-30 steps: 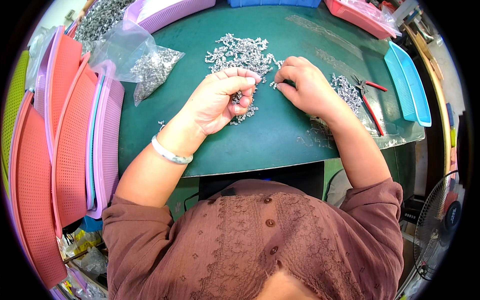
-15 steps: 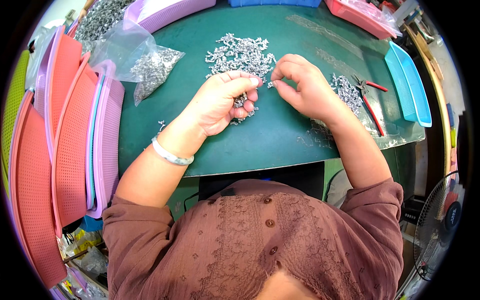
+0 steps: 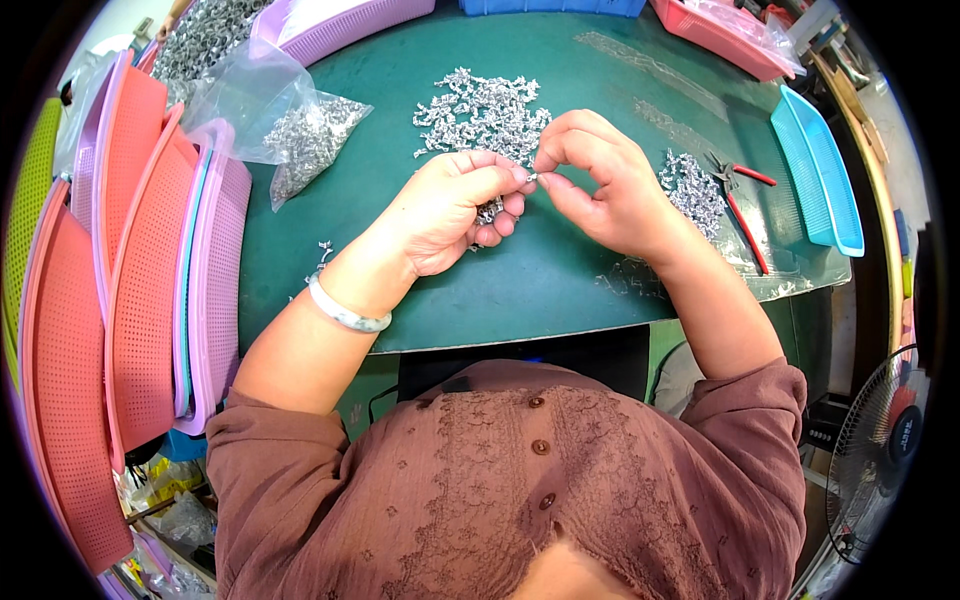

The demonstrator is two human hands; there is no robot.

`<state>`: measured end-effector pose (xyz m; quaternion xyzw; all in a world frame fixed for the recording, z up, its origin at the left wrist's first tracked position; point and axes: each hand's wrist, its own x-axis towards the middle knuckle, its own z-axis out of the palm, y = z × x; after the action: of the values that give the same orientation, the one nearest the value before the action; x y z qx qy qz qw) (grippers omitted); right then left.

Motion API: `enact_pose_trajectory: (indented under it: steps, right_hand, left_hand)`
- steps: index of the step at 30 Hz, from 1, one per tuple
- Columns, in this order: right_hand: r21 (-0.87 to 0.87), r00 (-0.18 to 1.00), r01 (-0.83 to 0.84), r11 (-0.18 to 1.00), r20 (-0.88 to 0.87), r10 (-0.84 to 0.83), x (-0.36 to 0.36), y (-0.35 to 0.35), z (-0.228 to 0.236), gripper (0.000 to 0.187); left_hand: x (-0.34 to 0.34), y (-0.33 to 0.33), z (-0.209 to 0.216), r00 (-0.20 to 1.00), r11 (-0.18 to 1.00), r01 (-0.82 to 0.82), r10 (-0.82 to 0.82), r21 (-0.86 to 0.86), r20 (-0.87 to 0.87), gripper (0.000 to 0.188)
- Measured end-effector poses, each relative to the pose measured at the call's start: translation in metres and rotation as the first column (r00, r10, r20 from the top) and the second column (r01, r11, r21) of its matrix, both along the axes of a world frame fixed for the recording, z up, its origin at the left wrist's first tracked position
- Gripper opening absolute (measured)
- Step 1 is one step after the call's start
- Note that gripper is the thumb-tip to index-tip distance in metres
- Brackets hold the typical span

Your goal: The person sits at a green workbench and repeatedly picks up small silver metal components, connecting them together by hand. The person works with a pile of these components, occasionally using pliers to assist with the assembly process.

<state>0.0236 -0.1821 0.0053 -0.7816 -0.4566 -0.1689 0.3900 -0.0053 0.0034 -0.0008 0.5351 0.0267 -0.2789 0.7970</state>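
My left hand (image 3: 445, 215) is closed, palm partly up, with small silvery metal pieces (image 3: 488, 210) showing inside its curled fingers. Between its thumb and forefinger and the pinched tips of my right hand (image 3: 610, 190) is one tiny metal piece (image 3: 532, 177); its exact shape is too small to tell. Just beyond both hands spreads a loose pile of similar metal pieces (image 3: 485, 108) on the green table (image 3: 480, 305). A smaller heap (image 3: 692, 195) lies beside my right wrist, next to red-handled cutting pliers (image 3: 740, 215).
A clear bag of metal pieces (image 3: 312, 145) lies at the left, near stacked pink and purple baskets (image 3: 140, 290). A light blue basket (image 3: 818, 170) stands at the right edge. Purple, blue (image 3: 550, 6) and pink baskets line the far side. A fan (image 3: 870, 450) stands at lower right.
My right hand has moved slightly left, bringing its fingertips to those of my left hand, and a tiny metal piece now sits between them.
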Motion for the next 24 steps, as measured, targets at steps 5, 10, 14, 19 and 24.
enact_pose_trajectory:
  steps: [5, 10, 14, 19, 24]
  right_hand:
    - [-0.010, 1.000, -0.002, 1.000, 0.001, 0.002, -0.0005, -0.0006, 0.0013, 0.012]
    - [0.021, 0.999, 0.019, 1.000, -0.038, -0.018, -0.0005, -0.0023, 0.0013, 0.015]
    - [-0.007, 1.000, -0.008, 1.000, -0.017, 0.007, 0.0002, -0.0034, 0.0025, 0.013]
    - [-0.031, 0.999, -0.026, 0.999, -0.026, 0.025, -0.0002, -0.0033, 0.0030, 0.010]
    - [-0.017, 0.998, -0.027, 0.999, -0.056, 0.026, 0.0012, -0.0040, 0.0013, 0.009]
  left_hand:
    - [0.0002, -0.0004, -0.0002, 1.000, 1.000, -0.006, 0.005, -0.005, -0.003, 0.010]
    - [0.0008, 0.0008, -0.0016, 1.000, 1.000, 0.002, -0.002, -0.005, 0.027, 0.010]
    - [-0.0006, -0.0008, -0.0016, 0.999, 1.000, -0.020, 0.020, 0.005, 0.043, 0.009]
    - [-0.0004, -0.0004, -0.0010, 0.999, 1.000, -0.018, 0.018, 0.002, 0.051, 0.009]
    - [0.0004, 0.0007, -0.0015, 0.999, 1.000, -0.022, 0.023, -0.012, 0.026, 0.010]
